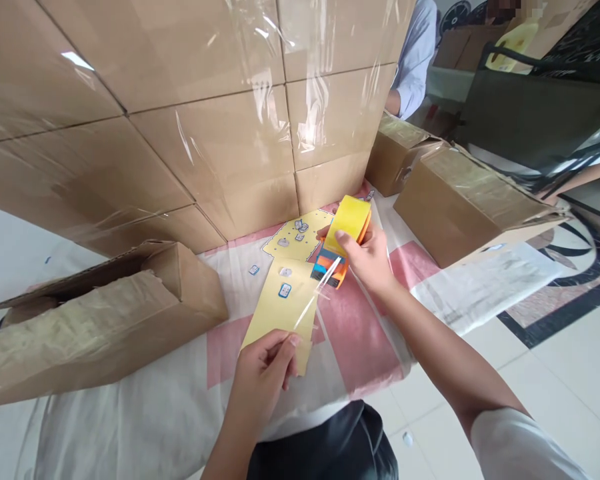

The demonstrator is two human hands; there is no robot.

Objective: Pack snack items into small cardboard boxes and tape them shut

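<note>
My right hand (pixel 367 257) is wrapped around a wide roll of tape (pixel 351 217), yellow on top with orange, blue and black lower down. A clear, shiny strip of tape (pixel 307 308) stretches from the roll toward my left hand (pixel 267 363), whose thumb and fingers pinch its end. Beneath the strip lies a long yellow card (pixel 267 313) with a small blue-edged label (pixel 285 290) on it. Farther back, a yellow sheet (pixel 300 233) with a wavy dark edge carries several small pale labels. One more label (pixel 254 270) rests on the cloth left of the card.
Stacked cardboard boxes (pixel 215 147) wrapped in clear film rise behind the work spot. An opened carton (pixel 105 327) sits on the left, another carton (pixel 450 200) on the right. A pink and white cloth (pixel 360 340) covers the table. Behind the stack, a person's sleeve (pixel 414 67) shows.
</note>
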